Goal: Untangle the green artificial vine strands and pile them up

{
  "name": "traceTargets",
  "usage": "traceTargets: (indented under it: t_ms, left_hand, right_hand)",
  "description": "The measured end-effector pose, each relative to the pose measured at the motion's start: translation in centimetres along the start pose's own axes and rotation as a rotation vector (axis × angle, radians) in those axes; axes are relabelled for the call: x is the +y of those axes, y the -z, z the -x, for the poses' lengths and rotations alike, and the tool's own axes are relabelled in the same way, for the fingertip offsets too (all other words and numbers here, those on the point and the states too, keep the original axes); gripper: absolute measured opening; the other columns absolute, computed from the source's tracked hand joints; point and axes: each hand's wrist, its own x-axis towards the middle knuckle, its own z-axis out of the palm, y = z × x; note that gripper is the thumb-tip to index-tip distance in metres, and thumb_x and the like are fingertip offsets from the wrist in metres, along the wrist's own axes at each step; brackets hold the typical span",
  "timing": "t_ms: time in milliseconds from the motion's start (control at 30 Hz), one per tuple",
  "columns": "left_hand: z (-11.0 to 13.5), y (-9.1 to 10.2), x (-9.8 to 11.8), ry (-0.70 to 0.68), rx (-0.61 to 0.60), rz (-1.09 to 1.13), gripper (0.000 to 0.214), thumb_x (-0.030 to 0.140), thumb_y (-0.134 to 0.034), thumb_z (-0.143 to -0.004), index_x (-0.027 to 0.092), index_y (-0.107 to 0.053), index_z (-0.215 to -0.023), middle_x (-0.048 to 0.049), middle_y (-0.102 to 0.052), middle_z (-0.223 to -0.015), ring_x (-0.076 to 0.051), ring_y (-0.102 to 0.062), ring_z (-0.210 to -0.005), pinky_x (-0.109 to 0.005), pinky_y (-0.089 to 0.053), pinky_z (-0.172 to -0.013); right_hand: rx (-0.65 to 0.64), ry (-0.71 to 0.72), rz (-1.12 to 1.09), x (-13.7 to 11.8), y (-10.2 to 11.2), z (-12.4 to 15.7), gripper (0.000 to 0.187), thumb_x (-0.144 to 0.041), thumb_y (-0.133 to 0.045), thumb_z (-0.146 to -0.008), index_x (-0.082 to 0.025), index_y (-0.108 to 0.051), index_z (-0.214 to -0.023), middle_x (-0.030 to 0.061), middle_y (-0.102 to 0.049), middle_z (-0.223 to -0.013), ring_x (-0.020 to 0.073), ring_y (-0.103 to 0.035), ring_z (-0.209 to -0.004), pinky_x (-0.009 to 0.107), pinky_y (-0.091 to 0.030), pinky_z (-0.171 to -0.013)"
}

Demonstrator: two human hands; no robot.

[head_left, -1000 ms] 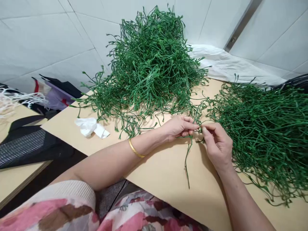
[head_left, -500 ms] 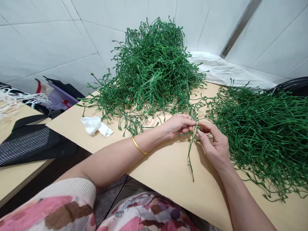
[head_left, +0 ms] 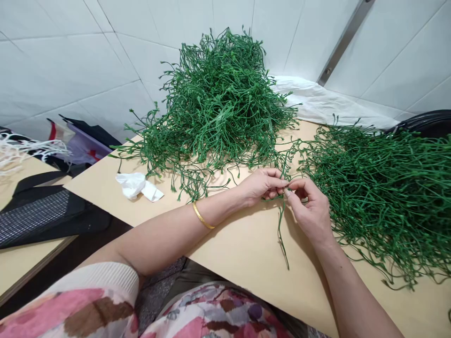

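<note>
Between my two hands is a thin green artificial plant stem (head_left: 281, 230), its lower end hanging down over the tan tabletop. My left hand (head_left: 264, 184) pinches it from the left with thumb and forefinger. Close against those fingertips, my right hand (head_left: 310, 204) pinches the same stem between thumb and forefinger. The exact point of grip is partly hidden by the fingers. Behind my hands rises a big heap of green plastic stems (head_left: 225, 98) with small budded tips. A second heap of such stems (head_left: 384, 192) lies to the right of my right hand.
A crumpled white tissue (head_left: 136, 185) lies on the tabletop (head_left: 232, 249) at left. White cloth (head_left: 320, 101) runs along the tiled wall behind. Further left, a black mesh bag (head_left: 38, 216) and white strands (head_left: 30, 148) rest on another board. A black coiled item (head_left: 426, 123) sits at far right.
My right fingertips have closed in against my left ones on the stem. The stem's hanging end has swung slightly right. The view has shifted a little.
</note>
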Motion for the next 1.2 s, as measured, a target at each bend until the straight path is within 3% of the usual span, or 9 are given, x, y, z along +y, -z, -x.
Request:
traceTargets:
  t_ms: [133,333,500,767,1033,1200]
  left_hand:
    - [0.0,0.0,0.0,-0.008,0.003,-0.013,0.021,0.016,-0.061,-0.067,0.015,-0.041,-0.059,0.0037,-0.048,-0.051,-0.002,-0.038,-0.038,-0.016,-0.023,-0.039]
    - [0.0,-0.2,0.1,-0.008,0.0,-0.005,0.022,0.018,-0.061,-0.068,0.015,-0.041,-0.059,0.0038,-0.047,-0.051,-0.002,-0.037,-0.039,-0.017,-0.023,-0.04]
    - [0.0,-0.7,0.1,-0.056,0.095,-0.021,0.02,0.014,-0.057,-0.07,0.015,-0.041,-0.058,0.0048,-0.043,-0.048,-0.002,-0.032,-0.038,-0.018,-0.018,-0.04]
    - [0.0,-0.1,0.4,0.013,0.009,0.041,0.028,0.019,-0.067,-0.064,0.014,-0.041,-0.054,0.0056,-0.039,-0.048,-0.001,-0.027,-0.038,-0.018,-0.013,-0.039]
    - [0.2,-1.5,0.3,-0.043,0.263,0.042,0.028,0.01,-0.055,-0.071,0.016,-0.036,-0.052,0.0072,-0.03,-0.042,-0.002,-0.023,-0.035,-0.02,-0.013,-0.038]
    - [-0.2,-1.3,0.1,-0.094,0.306,0.07,0.027,0.012,-0.055,-0.072,0.016,-0.036,-0.054,0.0069,-0.032,-0.043,-0.002,-0.024,-0.035,-0.019,-0.014,-0.037]
  right_hand:
    - [0.02,-0.09,0.051,-0.1,-0.1,0.0,0.011,-0.022,-0.054,-0.072,-0.019,-0.056,-0.082,-0.0039,-0.051,-0.062,0.0084,-0.038,-0.049,0.023,-0.032,-0.049]
    - [0.024,-0.003,0.123,0.1,-0.1,-0.2,0.012,-0.02,-0.051,-0.074,-0.018,-0.06,-0.08,0.0016,-0.059,-0.079,0.0134,-0.049,-0.068,0.026,-0.038,-0.061]
    - [-0.008,-0.036,0.088,0.2,-0.2,-0.2,0.011,-0.021,-0.051,-0.075,-0.018,-0.061,-0.079,0.0023,-0.059,-0.078,0.0142,-0.051,-0.069,0.028,-0.039,-0.062]
    - [-0.053,-0.037,0.029,0.0,0.0,-0.2,0.01,-0.026,-0.054,-0.075,-0.018,-0.059,-0.072,0.0017,-0.058,-0.073,0.0138,-0.049,-0.066,0.027,-0.038,-0.061]
    - [-0.162,-0.23,-0.126,-1.1,-0.2,0.0,0.022,-0.034,-0.054,-0.075,-0.016,-0.054,-0.061,-0.0025,-0.046,-0.054,0.0095,-0.037,-0.051,0.024,-0.031,-0.049]
    - [-0.162,-0.161,0.01,-1.2,0.2,0.1,0.02,-0.031,-0.054,-0.074,-0.017,-0.054,-0.06,-0.0022,-0.047,-0.054,0.0101,-0.039,-0.051,0.025,-0.03,-0.049]
